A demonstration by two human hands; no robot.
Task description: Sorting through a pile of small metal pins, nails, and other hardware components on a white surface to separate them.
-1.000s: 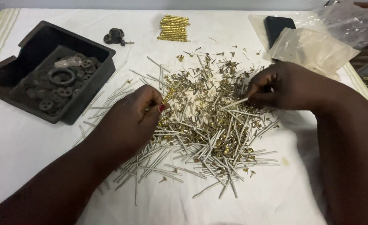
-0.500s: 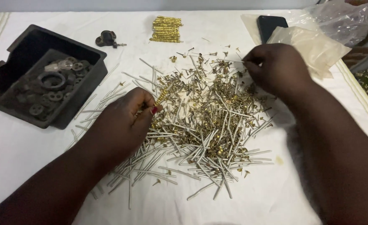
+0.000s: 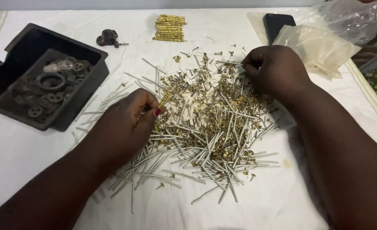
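Black tray, phone, plastic bags

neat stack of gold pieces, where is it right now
In the head view, the neat stack of gold pieces lies at the table's far edge, just beyond the loose pile, right of the small dark fitting.

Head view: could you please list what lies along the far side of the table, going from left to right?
Black plastic tray of dark washers and rings → small dark metal clamp piece → neat stack of gold threaded rods → black phone → crumpled clear plastic bags.
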